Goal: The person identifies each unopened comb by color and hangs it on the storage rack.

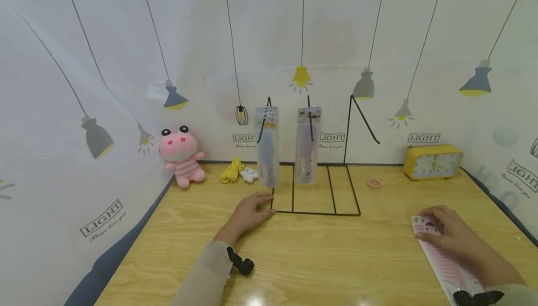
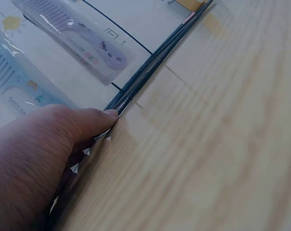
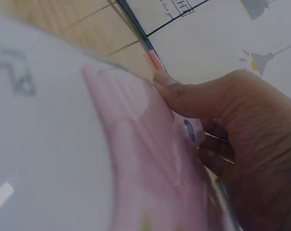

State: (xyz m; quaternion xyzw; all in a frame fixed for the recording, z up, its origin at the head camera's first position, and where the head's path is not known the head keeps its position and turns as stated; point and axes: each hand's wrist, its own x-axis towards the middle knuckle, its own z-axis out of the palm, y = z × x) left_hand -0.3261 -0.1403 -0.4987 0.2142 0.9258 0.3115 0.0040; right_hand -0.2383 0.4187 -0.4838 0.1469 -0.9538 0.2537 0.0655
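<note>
A black wire display rack [image 1: 316, 213] stands on the table with upright hooks. Two packaged combs hang from it: a blue comb [image 1: 266, 149] on the left hook and a purple comb [image 1: 307, 149] on the middle one; the right hook is bare. My left hand [image 1: 251, 210] holds the front left corner of the rack's base between thumb and fingers, its thumb on the wire in the left wrist view. At the right, my right hand [image 1: 456, 233] pinches the top of a packaged pink comb [image 1: 445, 264], which slants toward me. The pink package [image 3: 140, 125] fills much of the right wrist view.
A pink plush toy [image 1: 182, 152], yellow cord [image 1: 232, 171] and a small white figure [image 1: 249, 175] lie at the back left. Right of the rack are a pink ring [image 1: 374, 183] and a yellow clock [image 1: 434, 162]. A printed curtain [image 1: 294, 30] hangs behind the table.
</note>
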